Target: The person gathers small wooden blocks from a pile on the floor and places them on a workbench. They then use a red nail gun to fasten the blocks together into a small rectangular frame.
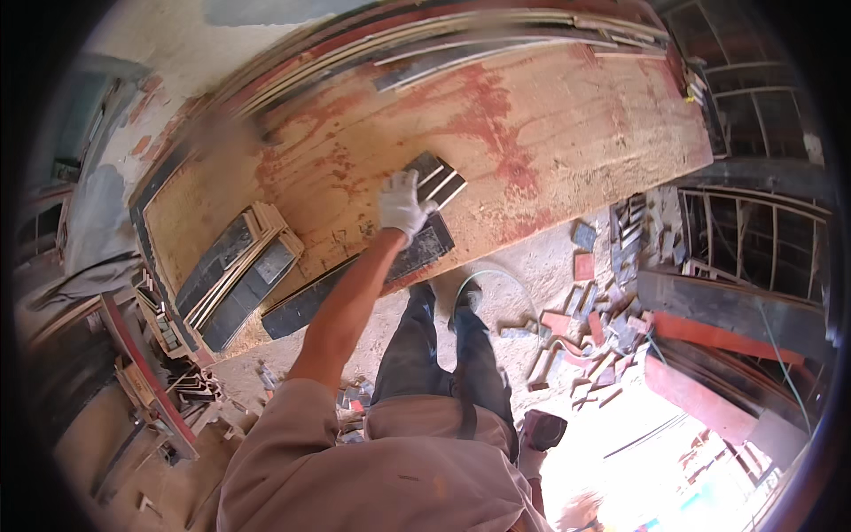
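My left hand (403, 206), in a white glove, is at the near middle of the worktable (355, 151). Its fingers and thumb grip the left end of a few short dark boards (436, 180) with pale edges, which lie side by side. Just below it a long dark plank (425, 246) lies along the table's near edge, partly under my forearm. Low at my right side hangs my right hand (531, 463), also gloved. It is closed round a dark, boxy-ended tool (543, 431), whose exact kind I cannot make out.
A stack of dark boards (241, 270) lies at the table's left end. Long strips (523, 55) line its far edge. Offcuts (589, 324) litter the floor at right, near a thin hose (510, 273). Long planks (709, 381) lie farther right; a red-edged board (146, 377) stands lower left.
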A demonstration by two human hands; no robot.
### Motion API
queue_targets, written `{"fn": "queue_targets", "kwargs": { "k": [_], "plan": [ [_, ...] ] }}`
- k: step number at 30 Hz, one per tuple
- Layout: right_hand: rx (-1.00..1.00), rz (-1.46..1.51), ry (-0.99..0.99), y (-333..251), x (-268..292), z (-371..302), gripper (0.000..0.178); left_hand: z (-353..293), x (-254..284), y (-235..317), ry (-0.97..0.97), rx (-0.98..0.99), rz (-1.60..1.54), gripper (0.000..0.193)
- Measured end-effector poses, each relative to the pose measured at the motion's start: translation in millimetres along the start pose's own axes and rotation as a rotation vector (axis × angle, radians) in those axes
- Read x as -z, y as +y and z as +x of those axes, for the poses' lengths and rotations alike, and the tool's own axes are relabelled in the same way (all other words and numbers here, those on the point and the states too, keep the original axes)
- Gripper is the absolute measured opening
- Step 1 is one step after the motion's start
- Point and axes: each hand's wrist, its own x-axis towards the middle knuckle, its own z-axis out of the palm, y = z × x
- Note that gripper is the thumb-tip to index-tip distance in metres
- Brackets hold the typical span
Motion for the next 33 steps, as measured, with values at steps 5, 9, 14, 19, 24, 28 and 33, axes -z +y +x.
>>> {"fn": "queue_targets", "kwargs": {
  "k": [5,9,14,19,24,28,33],
  "plan": [
    [-0.011,0.041,-0.011,34.8,7.7,31.9,0.057,17.5,-1.9,1.6,-0.09,0.166,0.128,0.097],
    [0.091,0.003,-0.087,37.5,1.6,69.9,0.063,32.2,1.3,-28.4,-0.174,0.196,0.169,0.092],
    [0.0,-0.18,-0.287,17.7,6.8,93.1,0.033,3.2,32.9,5.1,0.032,-0.049,0.081,0.08],
    [0.505,-0.513,-0.458,34.6,-2.1,138.2,0.02,-106.4,38.1,8.7,0.059,-0.129,-0.037,0.076],
    [0.507,-0.514,-0.608,-1.3,-35.0,155.4,0.017,-144.2,5.7,-23.3,0.075,-0.148,-0.077,0.079],
    [1.021,-0.788,-0.584,-24.1,-54.4,155.2,0.028,-145.9,5.9,-19.9,0.074,-0.176,-0.153,0.08],
    [0.826,-0.926,-0.631,-78.4,-91.1,118.2,0.036,-150.8,9.0,-26.6,0.065,-0.2,-0.144,0.08]
  ]
}}
